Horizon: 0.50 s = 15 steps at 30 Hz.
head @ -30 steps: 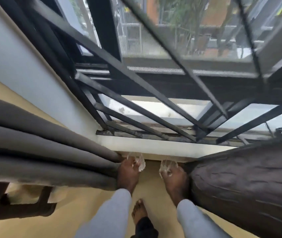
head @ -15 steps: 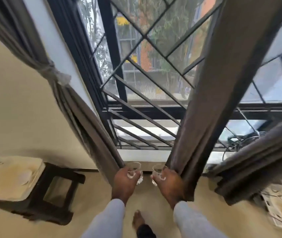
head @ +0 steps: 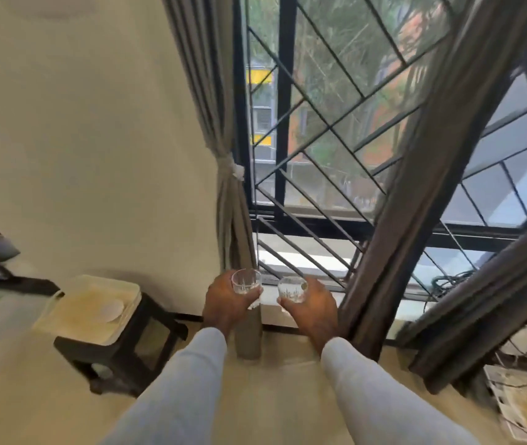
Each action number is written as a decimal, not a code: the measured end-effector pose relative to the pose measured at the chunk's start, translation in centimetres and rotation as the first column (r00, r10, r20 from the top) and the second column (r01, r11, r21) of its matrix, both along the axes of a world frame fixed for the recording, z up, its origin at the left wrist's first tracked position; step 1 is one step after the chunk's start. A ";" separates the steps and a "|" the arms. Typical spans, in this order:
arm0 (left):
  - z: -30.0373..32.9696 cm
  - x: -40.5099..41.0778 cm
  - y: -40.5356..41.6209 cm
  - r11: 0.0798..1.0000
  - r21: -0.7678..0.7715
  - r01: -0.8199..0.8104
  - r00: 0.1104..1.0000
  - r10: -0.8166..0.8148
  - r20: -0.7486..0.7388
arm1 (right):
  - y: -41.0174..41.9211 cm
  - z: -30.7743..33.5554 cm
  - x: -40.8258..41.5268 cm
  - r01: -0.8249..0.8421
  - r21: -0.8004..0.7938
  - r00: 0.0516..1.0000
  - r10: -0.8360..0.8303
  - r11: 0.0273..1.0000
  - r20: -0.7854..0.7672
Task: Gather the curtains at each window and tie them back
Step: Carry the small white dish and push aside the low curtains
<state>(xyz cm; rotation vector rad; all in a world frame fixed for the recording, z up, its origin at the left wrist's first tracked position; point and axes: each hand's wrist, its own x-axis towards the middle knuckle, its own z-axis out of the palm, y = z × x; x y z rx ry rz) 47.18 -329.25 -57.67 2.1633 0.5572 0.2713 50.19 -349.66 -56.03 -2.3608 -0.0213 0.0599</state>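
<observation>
Our left hand (head: 228,303) curled around a small clear glass (head: 246,282), and our right hand (head: 311,303) held a second glass (head: 292,289) the same way, both near the window sill (head: 307,263). Just beyond the left hand, the grey curtain (head: 220,130) hung gathered and bound by a pale tie (head: 230,167). To the right, the dark curtain (head: 416,175) hung loose across the window grille (head: 320,139), with another dark panel (head: 493,303) beside it; we judged those were left to tie.

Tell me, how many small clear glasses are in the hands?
2. One clear glass is in the left hand; the other glass is in the right hand, both near the window sill.
</observation>
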 end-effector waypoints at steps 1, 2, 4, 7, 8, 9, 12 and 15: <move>0.4 -0.9 1.6 1.000 0.005 -0.016 1.000 0.016 0.001 | 1.7 0.4 -0.7 -0.007 0.002 1.000 0.007 1.000 -0.001; 0.5 -1.7 3.2 1.000 0.009 -0.028 1.000 0.028 0.002 | 3.3 0.7 -1.4 -0.012 0.013 1.000 0.012 1.000 0.004; 0.6 -3.8 7.6 0.999 0.022 -0.043 0.999 0.043 -0.007 | 7.5 1.5 -3.3 -0.027 0.051 1.000 0.027 0.998 0.005; 0.7 -7.4 14.8 0.998 0.005 -0.056 0.998 0.056 -0.010 | 14.0 2.3 -6.1 -0.062 0.115 0.998 0.064 0.991 -0.016; 1.0 -8.9 17.6 0.998 0.003 -0.066 0.998 0.066 -0.014 | 16.7 2.2 -6.9 -0.068 0.138 0.997 0.071 0.988 -0.023; 1.0 -10.1 19.9 0.997 0.006 -0.072 0.997 0.072 -0.020 | 18.9 2.2 -7.7 -0.061 0.153 0.997 0.069 0.986 -0.046; 1.2 -13.2 26.8 0.992 0.025 -0.124 0.991 0.125 -0.048 | 25.9 1.3 -9.0 -0.077 0.149 0.993 0.089 0.986 -0.072; 1.7 -15.4 33.0 0.976 0.058 -0.210 0.975 0.214 -0.065 | 33.0 1.0 -9.6 -0.147 0.143 0.982 0.162 0.979 -0.096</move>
